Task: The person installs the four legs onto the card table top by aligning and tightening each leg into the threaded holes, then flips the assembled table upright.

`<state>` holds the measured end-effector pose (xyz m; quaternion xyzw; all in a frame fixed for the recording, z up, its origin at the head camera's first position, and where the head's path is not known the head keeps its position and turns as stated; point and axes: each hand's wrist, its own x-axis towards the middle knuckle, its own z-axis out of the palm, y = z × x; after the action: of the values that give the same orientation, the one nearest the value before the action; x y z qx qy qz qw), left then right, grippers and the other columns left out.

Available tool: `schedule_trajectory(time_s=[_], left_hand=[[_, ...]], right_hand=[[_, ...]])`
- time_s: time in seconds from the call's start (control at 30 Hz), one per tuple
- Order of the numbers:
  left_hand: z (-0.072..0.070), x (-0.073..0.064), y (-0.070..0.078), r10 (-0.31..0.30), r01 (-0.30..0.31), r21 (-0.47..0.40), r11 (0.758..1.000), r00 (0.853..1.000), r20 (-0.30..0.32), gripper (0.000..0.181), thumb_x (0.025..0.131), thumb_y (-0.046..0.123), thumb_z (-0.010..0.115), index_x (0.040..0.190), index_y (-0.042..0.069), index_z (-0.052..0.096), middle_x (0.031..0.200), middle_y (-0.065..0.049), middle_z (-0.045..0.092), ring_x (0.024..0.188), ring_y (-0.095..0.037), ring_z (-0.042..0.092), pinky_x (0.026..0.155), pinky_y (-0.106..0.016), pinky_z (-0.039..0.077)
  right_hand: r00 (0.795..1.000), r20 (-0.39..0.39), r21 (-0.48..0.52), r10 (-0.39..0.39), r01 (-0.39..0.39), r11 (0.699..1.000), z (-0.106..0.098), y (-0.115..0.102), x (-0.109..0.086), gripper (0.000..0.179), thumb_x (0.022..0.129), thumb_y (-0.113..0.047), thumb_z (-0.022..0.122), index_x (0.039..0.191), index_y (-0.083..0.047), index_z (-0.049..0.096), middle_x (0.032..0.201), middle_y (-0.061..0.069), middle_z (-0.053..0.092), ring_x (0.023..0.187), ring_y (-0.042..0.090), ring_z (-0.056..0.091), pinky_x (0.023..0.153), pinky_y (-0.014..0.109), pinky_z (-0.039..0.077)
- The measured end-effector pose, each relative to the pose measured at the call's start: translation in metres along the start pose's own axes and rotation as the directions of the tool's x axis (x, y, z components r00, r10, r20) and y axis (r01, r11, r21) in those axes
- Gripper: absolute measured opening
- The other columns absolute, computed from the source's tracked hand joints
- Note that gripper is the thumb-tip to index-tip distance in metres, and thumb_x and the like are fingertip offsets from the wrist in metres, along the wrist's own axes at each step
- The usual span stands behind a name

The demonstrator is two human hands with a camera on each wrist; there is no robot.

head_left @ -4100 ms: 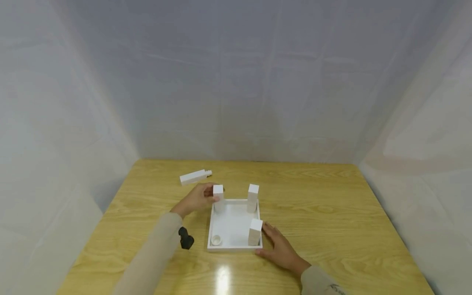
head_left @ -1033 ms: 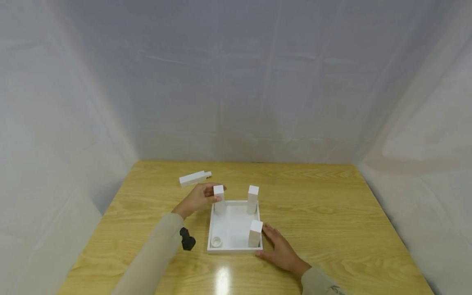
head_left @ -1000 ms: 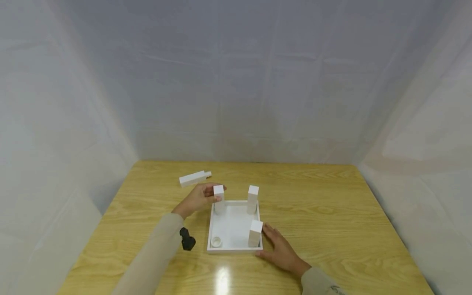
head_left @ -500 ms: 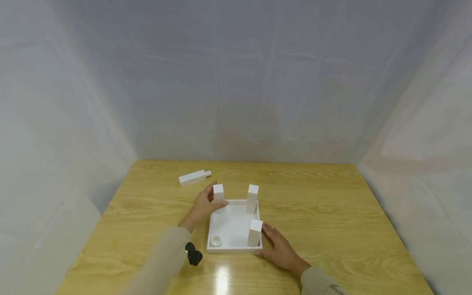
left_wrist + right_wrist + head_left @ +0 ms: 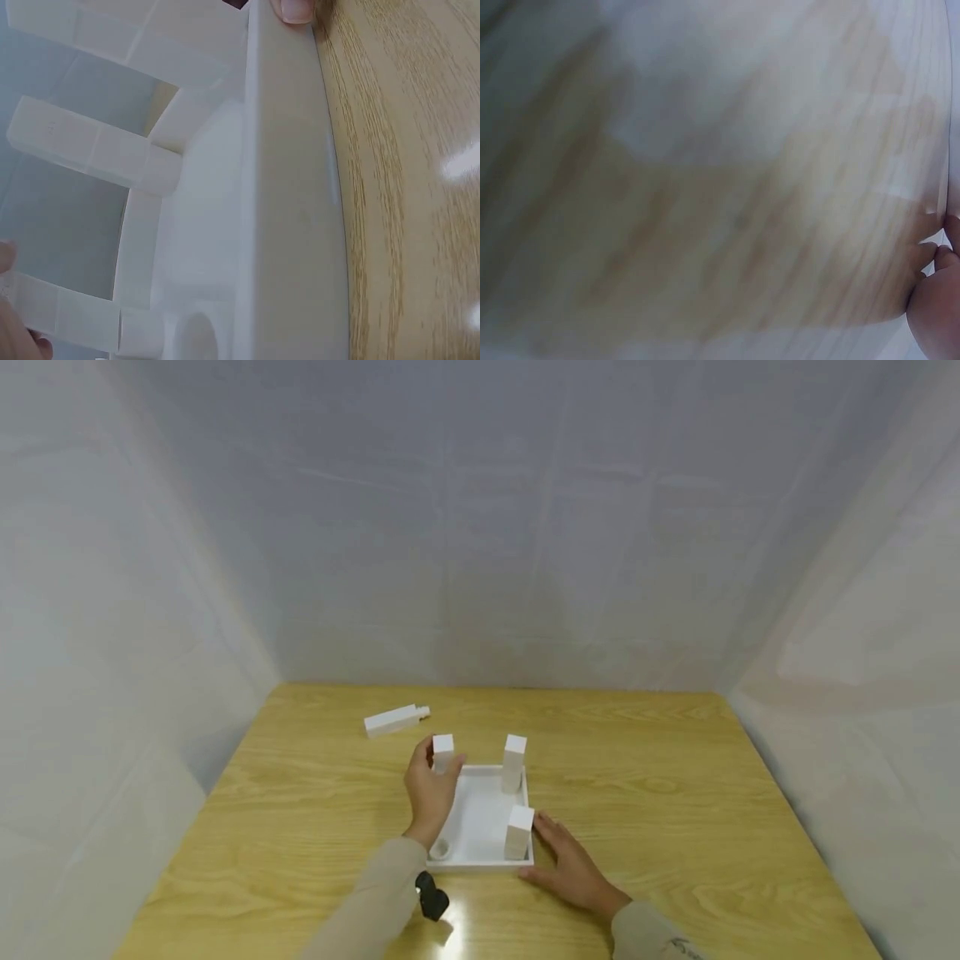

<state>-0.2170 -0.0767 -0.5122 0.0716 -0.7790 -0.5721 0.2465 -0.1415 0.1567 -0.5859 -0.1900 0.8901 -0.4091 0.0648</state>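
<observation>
A shallow white tray (image 5: 480, 864) lies on the wooden table with three square white legs upright at its corners. My left hand (image 5: 431, 793) grips the back-left leg (image 5: 443, 745), thumb in front and fingers behind. That leg (image 5: 71, 315) also shows low in the left wrist view. At the front-left corner sits a round white socket (image 5: 441, 849), partly behind my left wrist. My right hand (image 5: 573, 872) holds the tray's front-right corner, thumb on the front wall and fingers along the right side, beside the front-right leg (image 5: 519, 832). The back-right leg (image 5: 513, 764) stands untouched.
Behind and left of the tray, a loose white leg (image 5: 393, 721) lies with its narrow threaded-looking end to the right. Pale sheeting (image 5: 495, 527) hangs around the table (image 5: 675, 793). A black wrist device (image 5: 432, 897) sits on the left sleeve.
My left hand has turned around the back-left leg, its wrist and forearm swinging right and nearer, over the tray's left edge. The right hand, tray and loose leg stay in place.
</observation>
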Motion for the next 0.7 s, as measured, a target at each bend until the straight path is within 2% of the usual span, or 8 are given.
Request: schedule_trajectory(time_s=[0.07, 0.17, 0.27, 0.37, 0.43, 0.5, 0.63, 0.7], left_hand=[[0.000, 0.000, -0.001, 0.001, -0.001, 0.021, 1.000, 1.000, 0.001, 0.051, 0.077, 0.005, 0.080, 0.120, -0.010, 0.057, 0.111, -0.025, 0.064, 0.104, -0.036, 0.060, 0.094, -0.046, 0.050], [-0.003, 0.001, -0.002, 0.022, -0.024, 0.063, 0.998, 0.999, 0.035, 0.049, 0.079, 0.007, 0.078, 0.120, -0.010, 0.058, 0.112, -0.027, 0.064, 0.104, -0.038, 0.062, 0.091, -0.047, 0.052], [-0.009, 0.005, -0.001, 0.058, -0.069, 0.093, 0.993, 0.991, 0.118, 0.049, 0.081, 0.007, 0.077, 0.121, -0.012, 0.057, 0.112, -0.029, 0.064, 0.102, -0.040, 0.063, 0.086, -0.048, 0.055], [-0.015, 0.012, -0.002, 0.115, -0.145, 0.123, 0.982, 0.968, 0.225, 0.049, 0.081, 0.007, 0.076, 0.121, -0.014, 0.056, 0.108, -0.031, 0.064, 0.097, -0.040, 0.065, 0.080, -0.048, 0.056], [-0.021, 0.018, -0.004, 0.149, -0.195, 0.124, 0.973, 0.939, 0.311, 0.048, 0.083, 0.006, 0.074, 0.122, -0.015, 0.055, 0.107, -0.031, 0.065, 0.098, -0.040, 0.065, 0.080, -0.048, 0.057], [-0.026, 0.025, -0.006, 0.158, -0.223, 0.118, 0.968, 0.899, 0.408, 0.047, 0.085, 0.006, 0.072, 0.123, -0.014, 0.054, 0.107, -0.030, 0.064, 0.100, -0.039, 0.064, 0.082, -0.048, 0.056], [-0.037, 0.042, -0.011, 0.080, -0.145, 0.058, 0.988, 0.791, 0.607, 0.046, 0.089, 0.006, 0.067, 0.130, -0.009, 0.051, 0.114, -0.024, 0.064, 0.108, -0.036, 0.062, 0.088, -0.044, 0.055], [-0.042, 0.050, -0.015, 0.032, -0.078, 0.036, 0.996, 0.724, 0.690, 0.045, 0.091, 0.006, 0.064, 0.132, -0.006, 0.051, 0.116, -0.021, 0.063, 0.109, -0.032, 0.062, 0.089, -0.040, 0.055]], right_hand=[[1.000, 0.003, -0.001, 0.005, -0.005, 1.000, 0.000, 0.000, -0.001, 0.090, 0.082, -0.049, 0.071, 0.147, 0.000, 0.033, 0.152, 0.021, 0.030, 0.140, 0.041, 0.026, 0.113, 0.060, 0.021], [1.000, 0.001, 0.005, 0.001, -0.001, 1.000, 0.000, -0.001, -0.001, 0.091, 0.082, -0.049, 0.071, 0.146, 0.001, 0.033, 0.152, 0.022, 0.030, 0.139, 0.042, 0.027, 0.112, 0.061, 0.021], [1.000, 0.000, 0.005, 0.006, -0.006, 1.000, 0.000, 0.000, -0.002, 0.091, 0.082, -0.050, 0.071, 0.147, 0.000, 0.033, 0.152, 0.021, 0.030, 0.140, 0.043, 0.026, 0.112, 0.062, 0.021], [1.000, 0.000, 0.001, 0.010, -0.010, 1.000, -0.001, 0.000, -0.003, 0.091, 0.081, -0.051, 0.070, 0.147, -0.002, 0.033, 0.153, 0.020, 0.029, 0.140, 0.042, 0.025, 0.112, 0.062, 0.021], [1.000, 0.001, 0.004, 0.010, -0.010, 1.000, -0.001, 0.000, -0.002, 0.091, 0.081, -0.051, 0.070, 0.148, -0.002, 0.033, 0.153, 0.019, 0.029, 0.140, 0.042, 0.025, 0.112, 0.062, 0.020], [1.000, 0.001, 0.008, 0.010, -0.010, 1.000, -0.001, 0.000, -0.002, 0.091, 0.081, -0.051, 0.071, 0.148, -0.002, 0.033, 0.153, 0.019, 0.029, 0.140, 0.042, 0.025, 0.112, 0.062, 0.020], [1.000, -0.003, 0.007, 0.010, -0.010, 1.000, -0.001, 0.000, -0.002, 0.091, 0.081, -0.051, 0.071, 0.148, -0.002, 0.033, 0.153, 0.020, 0.029, 0.140, 0.043, 0.025, 0.112, 0.062, 0.021], [1.000, -0.008, 0.004, 0.005, -0.005, 1.000, -0.002, 0.000, -0.002, 0.090, 0.081, -0.050, 0.071, 0.147, -0.001, 0.033, 0.152, 0.021, 0.030, 0.139, 0.044, 0.025, 0.111, 0.063, 0.022]])
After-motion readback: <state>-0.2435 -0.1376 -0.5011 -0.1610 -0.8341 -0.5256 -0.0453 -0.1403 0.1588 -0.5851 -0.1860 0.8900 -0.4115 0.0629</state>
